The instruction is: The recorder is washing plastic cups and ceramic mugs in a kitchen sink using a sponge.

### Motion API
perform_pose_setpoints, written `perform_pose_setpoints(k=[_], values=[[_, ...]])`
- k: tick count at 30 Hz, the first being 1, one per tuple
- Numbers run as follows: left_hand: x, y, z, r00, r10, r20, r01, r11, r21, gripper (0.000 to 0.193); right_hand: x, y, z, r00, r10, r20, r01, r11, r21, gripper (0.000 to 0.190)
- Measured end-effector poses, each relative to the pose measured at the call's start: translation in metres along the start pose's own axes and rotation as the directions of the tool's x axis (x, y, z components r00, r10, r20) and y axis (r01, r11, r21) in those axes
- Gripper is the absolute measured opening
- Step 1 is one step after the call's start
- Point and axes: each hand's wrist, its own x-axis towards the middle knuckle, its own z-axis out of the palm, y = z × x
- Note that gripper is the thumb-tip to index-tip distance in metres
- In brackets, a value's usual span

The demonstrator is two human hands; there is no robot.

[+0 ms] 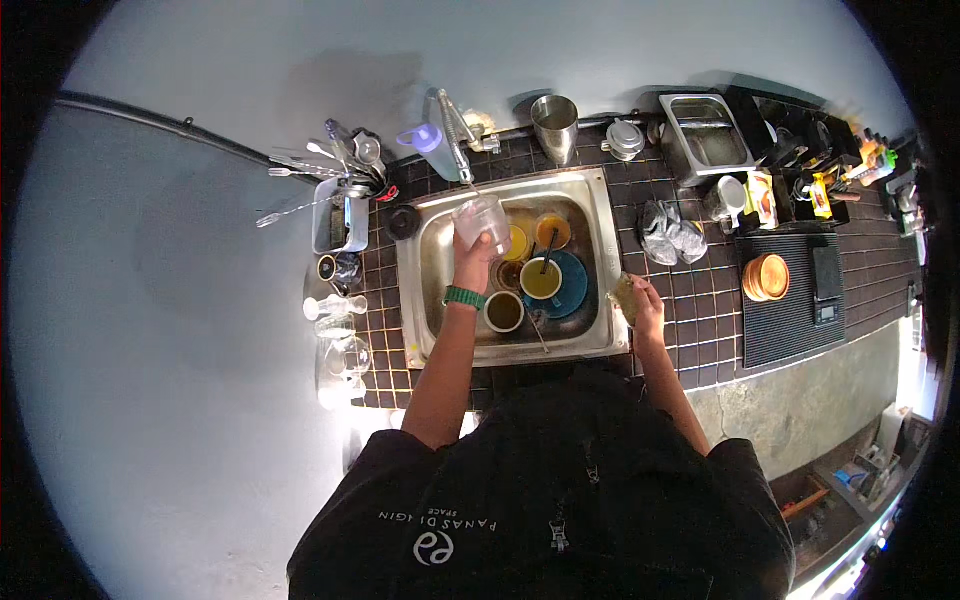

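Observation:
My left hand (pixel 474 259) grips a clear drinking glass (pixel 484 223) beneath the spout of the faucet (pixel 456 142), over the left part of a stainless steel sink (pixel 450 330). A thin stream of water seems to run from the spout to the glass. At the sink's right rim, my right hand (pixel 646 307) holds a greenish scouring sponge (pixel 625 297). Inside the basin, a white cup (pixel 541 279) with a dark straw in it rests on a blue plate (pixel 576 281). Near it are another cup (pixel 503 312) of dark liquid, a spoon (pixel 539 334) and glasses with yellow and orange contents (pixel 553 231).
Left of the sink stand a utensil container (pixel 341 225) and several glass vessels (pixel 348 356). Behind it are a lilac-capped bottle (pixel 429 146) and a metal tumbler (pixel 555 127). To the right lie a crumpled plastic bag (pixel 670 234), a steel container (pixel 709 139) and a ribbed black mat (pixel 769 330) bearing wooden coasters (pixel 766 277).

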Motion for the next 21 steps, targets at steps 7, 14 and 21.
perform_pose_setpoints(k=[7,14,21], values=[[0.007,-0.009,-0.021,0.981,-0.157,-0.113,0.114,0.942,-0.315,0.067,0.002,-0.002,0.004,1.000,0.017,-0.010,-0.017,0.999,-0.031,0.029],[0.006,-0.001,-0.007,0.998,0.000,0.070,0.007,0.994,-0.105,0.057,0.005,0.006,-0.003,1.000,0.017,0.004,-0.017,1.000,-0.009,0.027],[0.009,-0.003,-0.012,0.999,-0.037,-0.014,0.033,0.981,-0.190,0.065,0.006,0.005,0.000,1.000,0.001,-0.018,-0.001,1.000,-0.014,0.027]])
